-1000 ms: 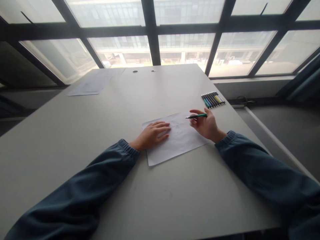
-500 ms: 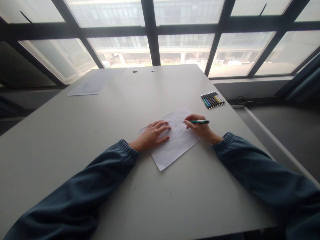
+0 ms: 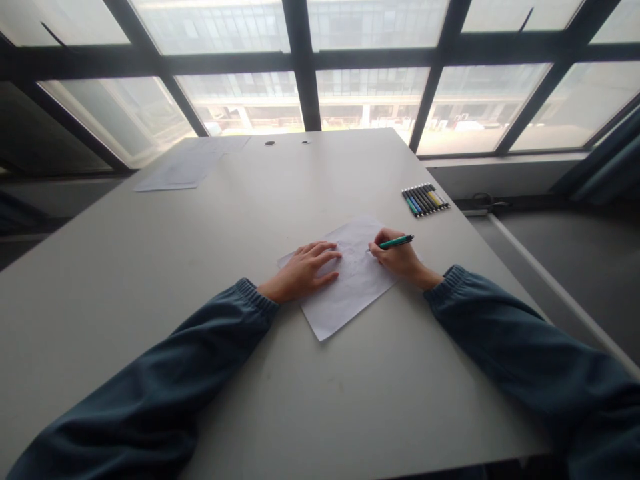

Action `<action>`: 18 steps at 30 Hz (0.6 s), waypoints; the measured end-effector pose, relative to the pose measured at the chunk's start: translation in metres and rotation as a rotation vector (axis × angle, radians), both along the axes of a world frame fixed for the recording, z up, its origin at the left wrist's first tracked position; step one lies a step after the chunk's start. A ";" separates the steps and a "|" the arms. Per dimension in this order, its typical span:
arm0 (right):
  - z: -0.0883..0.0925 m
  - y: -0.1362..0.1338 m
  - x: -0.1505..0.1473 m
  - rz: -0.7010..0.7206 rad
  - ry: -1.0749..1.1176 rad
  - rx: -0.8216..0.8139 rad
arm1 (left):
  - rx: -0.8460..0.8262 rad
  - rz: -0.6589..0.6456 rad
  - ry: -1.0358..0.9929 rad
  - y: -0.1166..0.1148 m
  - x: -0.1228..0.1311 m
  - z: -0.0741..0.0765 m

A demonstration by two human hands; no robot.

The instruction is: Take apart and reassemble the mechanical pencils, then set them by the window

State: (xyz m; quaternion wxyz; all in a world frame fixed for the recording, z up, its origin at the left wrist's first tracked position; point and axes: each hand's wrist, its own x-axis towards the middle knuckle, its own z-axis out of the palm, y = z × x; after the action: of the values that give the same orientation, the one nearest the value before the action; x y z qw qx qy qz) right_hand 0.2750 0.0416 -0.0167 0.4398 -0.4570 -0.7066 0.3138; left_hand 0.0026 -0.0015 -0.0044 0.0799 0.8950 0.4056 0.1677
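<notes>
Pinching the green pen [image 3: 396, 241] near its tip, the right hand [image 3: 401, 259] slanted it over the paper [image 3: 345, 300], contact hard to tell. The left hand [image 3: 309, 272] lay on the paper, fingers slightly apart. The pen looked light and stiff, best gripped low; the paper, thin and easily creased.

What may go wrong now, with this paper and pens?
The left hand lies on the white paper near faint marks; sliding might smudge them. If the paper shifts, the green pen in the right hand might leave a stray line. The row of pens lies near the right edge of the table; a bump might roll some off.
</notes>
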 end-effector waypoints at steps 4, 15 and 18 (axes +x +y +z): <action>0.000 -0.001 0.000 0.048 0.008 -0.017 | -0.002 0.002 0.016 0.000 0.000 0.000; 0.008 -0.007 0.002 -0.065 0.247 0.075 | -0.032 -0.031 0.025 0.002 -0.004 0.003; 0.010 -0.012 0.000 0.154 0.333 -0.051 | 0.013 -0.034 -0.045 0.002 -0.004 0.004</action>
State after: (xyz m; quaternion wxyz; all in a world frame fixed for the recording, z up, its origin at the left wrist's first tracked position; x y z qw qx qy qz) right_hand 0.2753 0.0297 -0.0068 0.5137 -0.3539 -0.6488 0.4357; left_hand -0.0017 0.0005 -0.0001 0.0859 0.8982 0.3873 0.1892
